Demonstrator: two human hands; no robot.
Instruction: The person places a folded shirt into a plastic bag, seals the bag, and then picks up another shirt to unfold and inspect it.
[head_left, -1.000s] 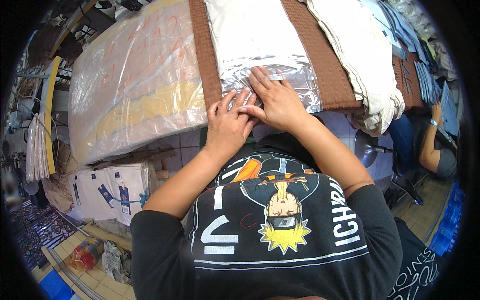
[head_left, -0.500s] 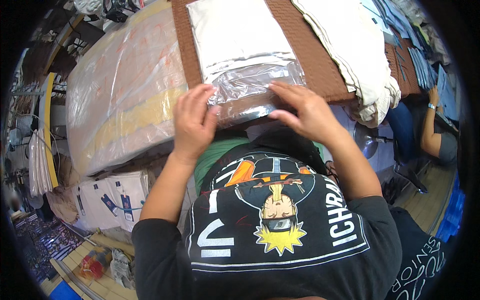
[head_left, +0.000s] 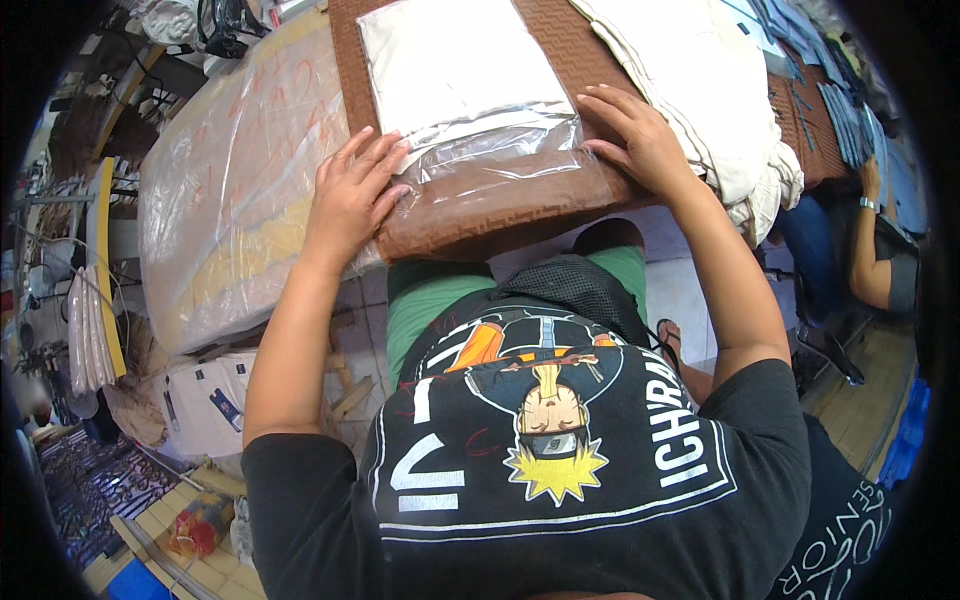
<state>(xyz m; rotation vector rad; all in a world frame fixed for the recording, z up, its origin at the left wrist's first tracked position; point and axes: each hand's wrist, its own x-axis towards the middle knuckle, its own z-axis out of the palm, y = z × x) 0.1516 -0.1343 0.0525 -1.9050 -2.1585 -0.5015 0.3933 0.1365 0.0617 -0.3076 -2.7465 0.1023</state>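
Observation:
A folded white garment (head_left: 450,65) lies in a clear plastic bag (head_left: 490,157) on a brown textured cloth. The bag's loose end spreads flat toward the table's near edge, past the garment's hem. My left hand (head_left: 352,195) rests at the bag's left side, fingers stretched and thumb apart. At the right side is my right hand (head_left: 640,145), its fingers extended and the thumb spread near the bag's edge. Neither hand grips anything that I can see.
Plastic-wrapped padding (head_left: 240,150) covers the table's left part. Loose off-white garments (head_left: 690,90) are heaped at the right, hanging over the edge. Further right, a person's arm (head_left: 868,240) reaches toward blue folded clothes (head_left: 850,125). Tagged pale garments (head_left: 205,400) hang below left.
My hands have moved apart, left hand leftward and right hand up and rightward. The bag's crumpled loose end now lies flatter, and the bagged garment appears slightly farther up and left.

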